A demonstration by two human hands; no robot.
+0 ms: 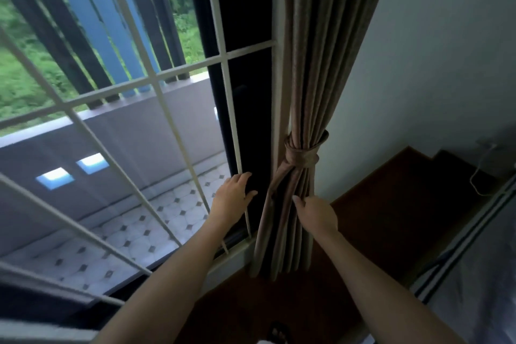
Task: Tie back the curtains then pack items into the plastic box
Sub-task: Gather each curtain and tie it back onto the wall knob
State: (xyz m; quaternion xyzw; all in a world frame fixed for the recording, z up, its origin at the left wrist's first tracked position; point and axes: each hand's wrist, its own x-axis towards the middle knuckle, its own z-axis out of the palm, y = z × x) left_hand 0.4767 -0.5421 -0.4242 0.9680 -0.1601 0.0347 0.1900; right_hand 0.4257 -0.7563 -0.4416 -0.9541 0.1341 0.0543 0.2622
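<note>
The curtain point(321, 50) hangs at the right edge of the window, between the dark window frame point(245, 8) and the pale wall point(446, 64). It is a brownish-taupe fabric with a slight sheen, gathered into narrow vertical pleats. A tieback point(304, 153) of the same cloth cinches it about halfway down, wrapped round the bundle and knotted on the window side, with one loose tail hanging down the left of the folds. Below the tie the pleats fall close together and end just above the dark red-brown floor point(377, 218). The person stands facing it with both bare forearms stretched forward. The left hand point(231, 198) is beside the curtain, in front of the dark frame, its fingers spread and relaxed, holding nothing; whether it touches the frame cannot be told. The right hand point(315, 215) is against the lower pleats under the knot, thumb lying up along the cloth; its fingers are hidden behind the hand, so a grip on the fabric cannot be confirmed. A white window grille point(156, 84) crosses the glass, and beyond it lie a tiled balcony floor point(156, 218) and green foliage. A white cable point(477, 176) trails down the wall at far right, above a grey striped fabric point(474, 288).
</note>
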